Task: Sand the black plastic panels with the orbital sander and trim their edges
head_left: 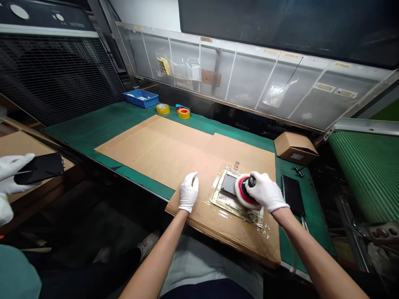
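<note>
A gloved right hand grips a polisher, its round fleecy pad on a gray plate near the table's front right corner; the left hand, thumb slightly apart, rests on corrugated cardboard.

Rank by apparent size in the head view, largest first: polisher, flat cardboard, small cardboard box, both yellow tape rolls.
1. Flat cardboard
2. Small cardboard box
3. Polisher, partly hidden by the right hand
4. Left tape roll and right tape roll: too alike to rank
</note>
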Action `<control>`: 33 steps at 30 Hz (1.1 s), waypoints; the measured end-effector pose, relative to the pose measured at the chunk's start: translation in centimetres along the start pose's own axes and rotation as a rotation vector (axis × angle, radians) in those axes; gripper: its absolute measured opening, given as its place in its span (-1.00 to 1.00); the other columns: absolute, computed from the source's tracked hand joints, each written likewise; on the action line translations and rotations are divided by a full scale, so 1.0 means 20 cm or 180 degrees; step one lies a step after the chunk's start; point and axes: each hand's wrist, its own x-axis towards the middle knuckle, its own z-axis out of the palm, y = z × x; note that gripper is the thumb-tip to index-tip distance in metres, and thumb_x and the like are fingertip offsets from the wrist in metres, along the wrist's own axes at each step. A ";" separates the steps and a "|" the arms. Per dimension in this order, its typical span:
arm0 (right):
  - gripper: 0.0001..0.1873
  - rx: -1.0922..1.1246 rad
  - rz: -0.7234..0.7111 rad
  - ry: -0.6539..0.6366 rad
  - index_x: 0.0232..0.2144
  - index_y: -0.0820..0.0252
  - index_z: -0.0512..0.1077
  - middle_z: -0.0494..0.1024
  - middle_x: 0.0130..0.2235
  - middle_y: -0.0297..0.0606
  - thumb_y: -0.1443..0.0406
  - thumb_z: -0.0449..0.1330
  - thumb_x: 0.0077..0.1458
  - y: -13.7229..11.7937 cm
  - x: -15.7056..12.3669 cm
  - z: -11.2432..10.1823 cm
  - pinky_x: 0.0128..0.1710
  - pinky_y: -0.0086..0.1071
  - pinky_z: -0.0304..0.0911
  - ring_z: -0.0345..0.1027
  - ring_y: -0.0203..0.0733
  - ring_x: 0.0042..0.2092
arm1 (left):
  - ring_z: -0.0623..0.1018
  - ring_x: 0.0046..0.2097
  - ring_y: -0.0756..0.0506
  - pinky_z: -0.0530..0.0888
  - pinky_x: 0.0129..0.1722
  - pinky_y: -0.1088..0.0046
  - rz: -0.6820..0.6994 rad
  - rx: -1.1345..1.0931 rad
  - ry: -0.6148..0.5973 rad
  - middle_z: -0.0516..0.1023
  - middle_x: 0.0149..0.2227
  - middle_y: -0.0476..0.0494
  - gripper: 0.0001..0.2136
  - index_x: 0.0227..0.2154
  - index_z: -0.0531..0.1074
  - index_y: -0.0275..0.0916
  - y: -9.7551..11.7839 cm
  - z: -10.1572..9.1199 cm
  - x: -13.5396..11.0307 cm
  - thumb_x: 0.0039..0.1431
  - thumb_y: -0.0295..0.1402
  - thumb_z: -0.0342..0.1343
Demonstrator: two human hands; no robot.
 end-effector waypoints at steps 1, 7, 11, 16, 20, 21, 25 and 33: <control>-0.63 -0.0062 0.0051 0.0007 -0.01 0.01 0.46 0.43 -0.15 -0.11 0.05 0.07 0.24 -0.01 0.00 0.00 -0.34 -0.30 0.17 0.46 -0.04 -0.28 | 0.59 0.07 -0.20 0.49 0.21 0.11 -0.0011 -0.0001 -0.0006 0.61 0.02 -0.27 -0.75 -0.03 0.53 -0.25 0.00 0.00 0.00 0.29 -0.42 0.05; -0.61 0.0112 -0.0382 -0.0124 0.04 -0.02 0.45 0.45 -0.11 -0.13 0.04 0.12 0.23 -0.09 0.00 0.02 -0.27 -0.32 0.23 0.44 -0.08 -0.24 | 0.59 0.07 -0.20 0.49 0.21 0.10 0.0000 0.0033 -0.0009 0.61 0.02 -0.28 -0.75 -0.03 0.52 -0.27 0.00 0.00 0.00 0.30 -0.41 0.05; -0.65 0.0033 -0.0065 0.0036 0.00 0.05 0.46 0.43 -0.09 -0.07 0.12 0.04 0.27 -0.14 0.03 -0.01 -0.28 -0.30 0.24 0.45 -0.07 -0.27 | 0.59 0.08 -0.20 0.49 0.21 0.11 -0.0011 0.0024 -0.0029 0.61 0.02 -0.28 -0.75 -0.03 0.52 -0.27 0.00 0.00 0.00 0.30 -0.42 0.05; -0.67 0.0306 -0.0648 -0.0202 -0.06 0.05 0.48 0.50 -0.13 -0.12 0.07 0.13 0.21 -0.19 0.02 -0.01 -0.26 -0.34 0.24 0.44 -0.10 -0.25 | 0.60 0.05 -0.19 0.51 0.19 0.13 0.0008 0.0026 0.0006 0.61 0.00 -0.27 -0.76 -0.04 0.53 -0.26 0.00 0.00 0.00 0.29 -0.42 0.06; -0.68 0.0288 -0.0397 -0.0036 -0.10 0.06 0.48 0.52 -0.14 -0.08 0.09 0.07 0.20 -0.22 0.15 0.00 -0.36 -0.33 0.20 0.47 -0.03 -0.28 | 0.60 0.06 -0.19 0.51 0.19 0.13 0.0003 0.0015 0.0001 0.61 0.01 -0.25 -0.75 -0.04 0.53 -0.24 0.00 0.00 0.00 0.29 -0.43 0.06; -0.69 0.0301 -0.0370 -0.0004 -0.11 0.07 0.48 0.54 -0.15 -0.07 0.11 0.08 0.18 -0.22 0.21 0.00 -0.37 -0.32 0.19 0.48 -0.01 -0.27 | 0.60 0.06 -0.19 0.51 0.19 0.12 -0.0009 0.0017 -0.0008 0.61 0.01 -0.26 -0.75 -0.04 0.53 -0.25 0.00 0.00 0.00 0.29 -0.43 0.06; -0.68 0.0506 -0.0575 -0.0161 -0.14 0.08 0.48 0.60 -0.19 -0.12 0.16 0.18 0.03 -0.28 0.42 0.00 -0.34 -0.33 0.23 0.50 -0.01 -0.23 | 0.60 0.06 -0.21 0.49 0.21 0.09 -0.0054 0.0022 -0.0057 0.61 0.02 -0.29 -0.75 -0.05 0.53 -0.27 0.00 0.00 0.01 0.28 -0.42 0.05; -0.57 0.0705 -0.0356 -0.0378 -0.13 0.08 0.51 0.64 -0.18 -0.18 0.17 0.26 -0.13 -0.16 0.54 0.00 -0.40 -0.38 0.23 0.49 -0.07 -0.26 | 0.61 0.04 -0.20 0.52 0.17 0.10 -0.0013 0.0003 0.0000 0.62 -0.01 -0.29 -0.76 -0.06 0.53 -0.28 0.00 -0.01 0.02 0.29 -0.40 0.03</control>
